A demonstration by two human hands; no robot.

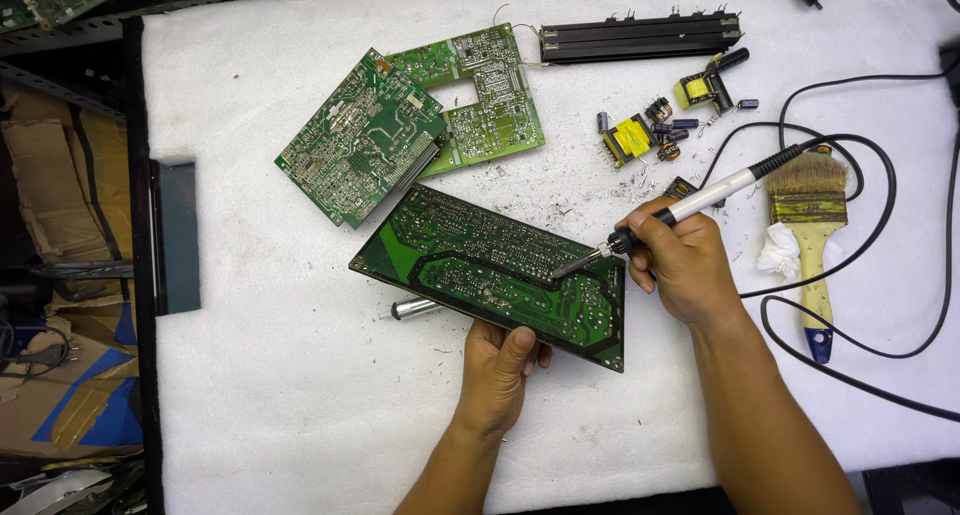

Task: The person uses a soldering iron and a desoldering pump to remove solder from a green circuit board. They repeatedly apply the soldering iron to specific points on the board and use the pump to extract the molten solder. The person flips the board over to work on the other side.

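Hands [500, 370] [685, 265] hold dark-green circuit board [470, 260] and soldering iron [690, 205].

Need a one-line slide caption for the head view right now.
Right hand touches a soldering iron tip to a dark green circuit board gripped at its near edge by the left hand.

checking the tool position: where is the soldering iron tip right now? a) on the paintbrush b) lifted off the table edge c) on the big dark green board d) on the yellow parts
c: the right hand holds the soldering iron with its tip on the dark green board, which the left hand grips at its near edge.
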